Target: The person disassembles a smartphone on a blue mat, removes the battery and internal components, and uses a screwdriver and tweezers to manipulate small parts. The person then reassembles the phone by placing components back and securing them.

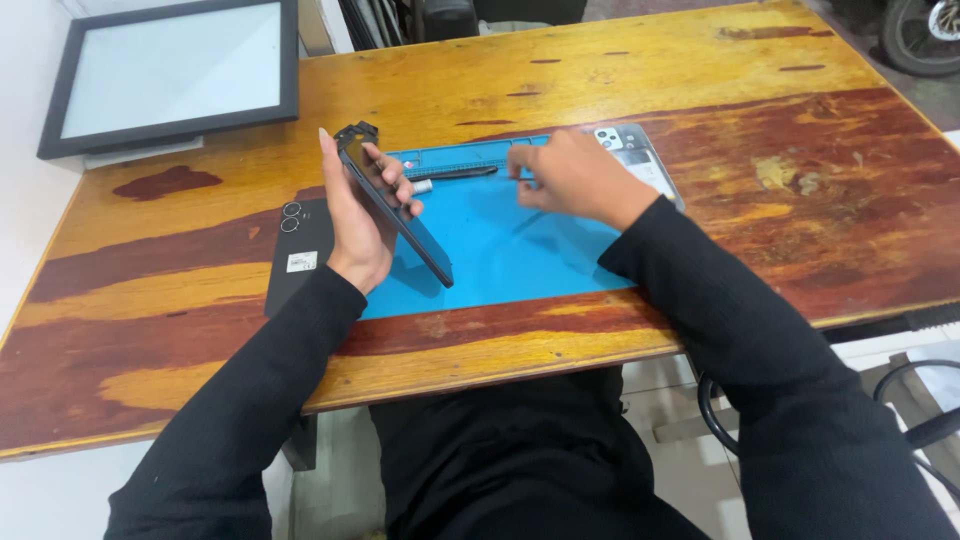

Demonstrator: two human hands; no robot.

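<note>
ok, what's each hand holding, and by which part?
Left hand: thin dark phone panel, gripped by its upper half, tilted on edge. Right hand: cannot tell.

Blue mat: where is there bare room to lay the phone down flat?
The blue mat is bare in its middle and near edge, between the left hand tilting the phone and the right hand. Its far strip is crowded: a pen-like tool and a clear case.

There's just the one view, from a camera worn on the person's head, tilted steeply down and forward over the wooden surface (620,90). It sits close: both black sleeves run up from the lower edge, and the blue mat (510,250) lies mid-frame, floor beyond
</note>
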